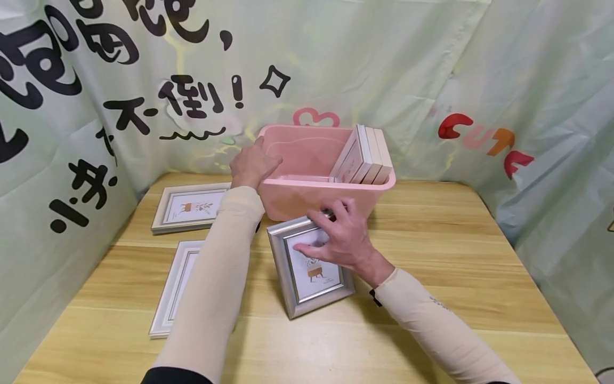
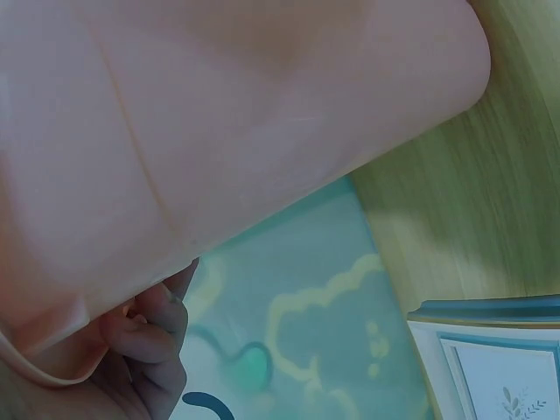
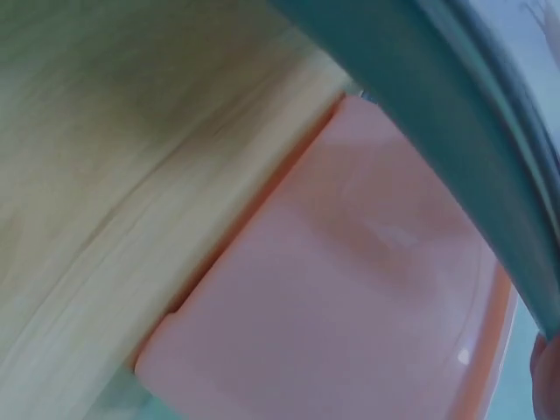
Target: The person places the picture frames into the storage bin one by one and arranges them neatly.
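Note:
A silver picture frame (image 1: 283,266) with a small chair print leans tilted in front of the pink plastic bin (image 1: 312,200). My right hand (image 1: 342,237) grips it by its top edge, thumb over the front. In the right wrist view the frame's side edge (image 3: 420,131) crosses close by the bin wall (image 3: 315,289). At the bin's left end, my left hand (image 1: 251,165) holds the rim; the left wrist view shows its fingers (image 2: 149,337) curled round that rim. Inside the bin, several white frames (image 1: 366,157) stand on edge at the right end.
On the wooden table (image 1: 455,240), a cream picture frame (image 1: 160,210) lies face up left of the bin. Nearer lies a white picture frame (image 1: 165,301), partly hidden by my left forearm. A printed cloth curtain (image 1: 384,64) hangs behind the table and along its sides.

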Demonstrator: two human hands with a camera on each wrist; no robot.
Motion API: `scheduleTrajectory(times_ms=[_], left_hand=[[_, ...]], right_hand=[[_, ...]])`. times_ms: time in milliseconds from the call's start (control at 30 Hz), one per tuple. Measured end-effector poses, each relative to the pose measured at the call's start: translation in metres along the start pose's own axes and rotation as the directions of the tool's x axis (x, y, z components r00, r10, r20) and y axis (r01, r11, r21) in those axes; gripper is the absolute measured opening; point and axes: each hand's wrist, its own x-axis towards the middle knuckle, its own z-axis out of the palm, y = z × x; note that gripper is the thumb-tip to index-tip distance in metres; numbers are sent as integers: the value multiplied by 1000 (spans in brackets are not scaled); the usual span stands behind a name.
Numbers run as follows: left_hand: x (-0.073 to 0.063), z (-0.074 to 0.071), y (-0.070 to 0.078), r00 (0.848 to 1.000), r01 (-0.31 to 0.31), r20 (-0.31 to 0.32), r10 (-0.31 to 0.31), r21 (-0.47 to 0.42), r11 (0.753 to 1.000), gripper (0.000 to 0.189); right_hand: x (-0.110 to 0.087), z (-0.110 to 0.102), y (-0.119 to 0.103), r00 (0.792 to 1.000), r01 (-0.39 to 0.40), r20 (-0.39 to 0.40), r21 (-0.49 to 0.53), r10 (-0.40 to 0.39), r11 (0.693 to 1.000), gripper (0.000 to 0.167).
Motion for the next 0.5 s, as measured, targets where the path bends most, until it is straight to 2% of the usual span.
scheduleTrajectory(times_ms=[200,367,500], left_hand=[[1,1,0,1000,3,-1,-3,4,1000,84],[2,1,0,1000,0,-4,0,3,1000,84],[2,2,0,1000,0,-4,0,-1,1000,84]], right_hand=[[-1,-3,4,987,56,-152,-19,-59,998,60],[-2,-7,8,962,84,-260,-34,-90,996,55],[-2,-13,8,942,131,-309,-14,-129,991,50]])
